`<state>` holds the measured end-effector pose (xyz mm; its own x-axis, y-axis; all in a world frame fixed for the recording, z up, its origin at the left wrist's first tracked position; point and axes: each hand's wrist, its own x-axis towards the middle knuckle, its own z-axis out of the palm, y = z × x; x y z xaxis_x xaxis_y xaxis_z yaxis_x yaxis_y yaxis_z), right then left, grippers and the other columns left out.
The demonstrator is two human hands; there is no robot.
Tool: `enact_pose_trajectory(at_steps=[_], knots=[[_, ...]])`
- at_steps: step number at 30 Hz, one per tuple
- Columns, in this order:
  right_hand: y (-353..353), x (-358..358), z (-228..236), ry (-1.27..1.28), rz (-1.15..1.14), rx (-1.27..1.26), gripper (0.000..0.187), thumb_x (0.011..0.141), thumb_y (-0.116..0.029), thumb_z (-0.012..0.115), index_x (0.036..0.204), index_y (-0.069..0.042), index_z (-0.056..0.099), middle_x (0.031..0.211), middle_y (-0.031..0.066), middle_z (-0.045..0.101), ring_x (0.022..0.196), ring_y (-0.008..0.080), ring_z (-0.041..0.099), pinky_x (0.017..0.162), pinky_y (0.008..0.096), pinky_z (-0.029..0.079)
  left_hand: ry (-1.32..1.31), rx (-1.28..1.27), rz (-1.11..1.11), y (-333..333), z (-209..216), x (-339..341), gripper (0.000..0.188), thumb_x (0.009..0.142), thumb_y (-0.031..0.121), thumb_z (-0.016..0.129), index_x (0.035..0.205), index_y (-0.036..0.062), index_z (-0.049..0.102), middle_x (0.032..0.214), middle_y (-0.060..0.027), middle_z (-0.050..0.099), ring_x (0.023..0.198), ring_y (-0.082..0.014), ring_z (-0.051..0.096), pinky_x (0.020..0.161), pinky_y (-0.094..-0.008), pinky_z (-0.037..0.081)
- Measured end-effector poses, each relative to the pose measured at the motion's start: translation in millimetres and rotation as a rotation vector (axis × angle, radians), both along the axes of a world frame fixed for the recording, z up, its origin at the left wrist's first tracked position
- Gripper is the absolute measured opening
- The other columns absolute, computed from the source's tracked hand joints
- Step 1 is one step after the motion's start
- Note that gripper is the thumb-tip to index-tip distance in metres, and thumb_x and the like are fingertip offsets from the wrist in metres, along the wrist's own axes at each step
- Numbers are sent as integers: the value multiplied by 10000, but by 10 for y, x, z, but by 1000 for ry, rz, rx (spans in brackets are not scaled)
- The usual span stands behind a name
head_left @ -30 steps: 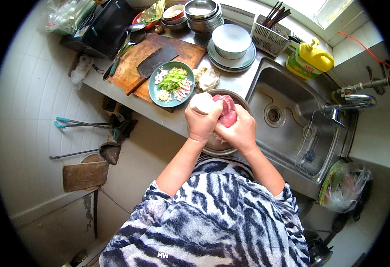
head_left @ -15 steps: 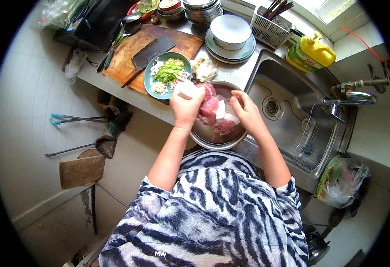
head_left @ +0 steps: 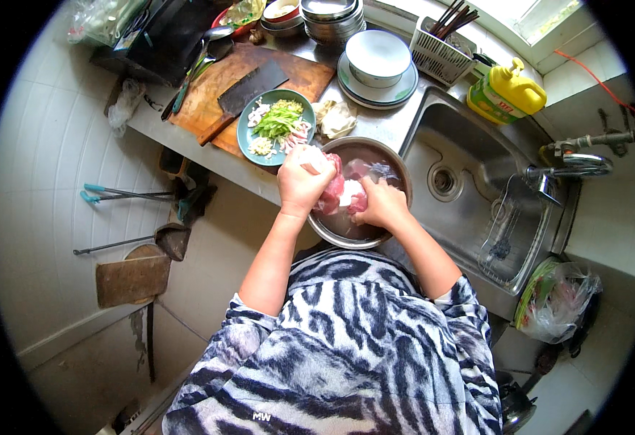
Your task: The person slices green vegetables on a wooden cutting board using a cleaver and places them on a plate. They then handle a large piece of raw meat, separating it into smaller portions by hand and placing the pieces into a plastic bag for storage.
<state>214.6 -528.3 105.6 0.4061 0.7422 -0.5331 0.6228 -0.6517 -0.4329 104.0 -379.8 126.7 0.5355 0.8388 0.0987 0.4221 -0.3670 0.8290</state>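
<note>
The right hand [head_left: 384, 204] has come in from the edge of the bowl [head_left: 386, 148] and now touches the meat [head_left: 332, 190]. Its fingers are bent and close on the meat's lower end. The left hand [head_left: 305, 180] stays in nearly the same spot, its fingers curled tight around the top end. The meat hangs between both hands, over cloudy water [head_left: 357, 152]. Both arms reach forward, with the hands tipped toward each other. Little cut-up bits of food [head_left: 281, 122] are already on the blue-green plate [head_left: 243, 141]. The meat is still in big lumps, not yet on the board [head_left: 201, 94]. The big knife [head_left: 252, 85] lies on the board, which sits on the bench [head_left: 194, 148]. The sink [head_left: 422, 138] is just right of the bowl.
</note>
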Motion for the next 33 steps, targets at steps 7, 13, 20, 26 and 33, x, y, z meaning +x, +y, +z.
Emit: enact_pose_trajectory(at_steps=[7,13,20,26,33], knots=[[-42,-65,-47,-108,-86,61,827,588,-376,828,1314,-140,511,1204,204,553,1023,384,623,863,457,521,117,15,-16,1,-80,-9,377,646,302,774,892,69,610,849,-130,674,781,-313,670,720,-391,536],[-82,-223,-145,-445,78,224,866,567,-338,860,1318,-144,475,1190,152,550,1092,349,570,906,530,464,173,43,-33,-62,-84,17,395,658,332,769,901,68,606,903,-141,668,820,-341,661,731,-416,535],[10,-277,-312,-447,38,271,417,713,-242,717,1078,-88,584,1038,105,598,1026,291,557,787,504,459,246,65,-61,-84,-117,26,426,670,361,766,928,65,602,913,-148,666,845,-347,658,740,-425,530],[-45,-18,-206,-323,104,285,458,602,-313,733,984,-84,630,965,122,626,936,308,606,783,433,522,281,0,-55,-46,-57,3,448,675,371,766,964,73,599,950,-154,665,875,-358,652,764,-438,526],[-71,355,77,611,-343,315,614,644,-292,828,1165,-30,636,1001,111,698,866,163,668,798,298,532,303,-40,-150,-173,-211,13,495,678,383,769,1030,86,586,969,-150,672,907,-347,653,787,-436,520]])
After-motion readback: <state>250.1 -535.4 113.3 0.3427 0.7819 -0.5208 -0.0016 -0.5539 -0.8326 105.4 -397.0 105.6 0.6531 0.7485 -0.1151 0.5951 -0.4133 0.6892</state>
